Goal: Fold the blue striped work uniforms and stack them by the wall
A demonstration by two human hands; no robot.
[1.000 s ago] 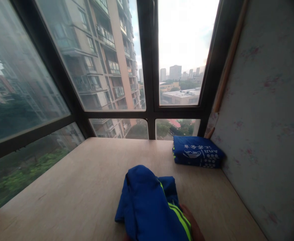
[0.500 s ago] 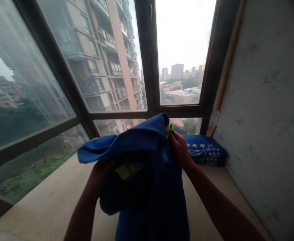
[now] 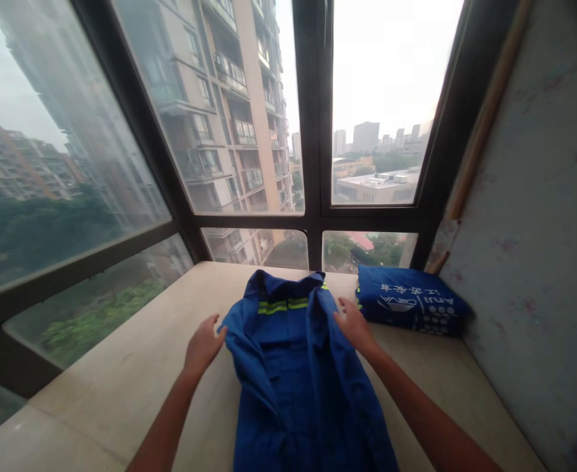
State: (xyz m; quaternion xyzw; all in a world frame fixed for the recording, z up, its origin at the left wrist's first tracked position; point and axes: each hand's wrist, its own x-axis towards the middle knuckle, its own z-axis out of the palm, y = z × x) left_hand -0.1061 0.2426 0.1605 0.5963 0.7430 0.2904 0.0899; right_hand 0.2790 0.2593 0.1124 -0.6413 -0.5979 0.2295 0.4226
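Observation:
A blue jacket (image 3: 288,367) lies on the pale ledge (image 3: 170,328), its collar toward the windows and its front parted. Yellow-green stripes show inside, below the collar. Beside the jacket's left shoulder is my left hand (image 3: 204,344), fingers apart and holding nothing, the fingertips close to the cloth. My right hand (image 3: 355,324) is at the opposite shoulder, its fingers spread and the thumb near the fabric. Nothing is gripped in it.
A folded blue garment (image 3: 409,301) with white lettering sits at the back right of the ledge, against the flowered wall (image 3: 529,282). Dark-framed windows (image 3: 313,223) border the back and left sides.
The jacket was held up and bunched in both hands; now it lies spread on the ledge. Both hands have let go of it. The view has shifted slightly left.

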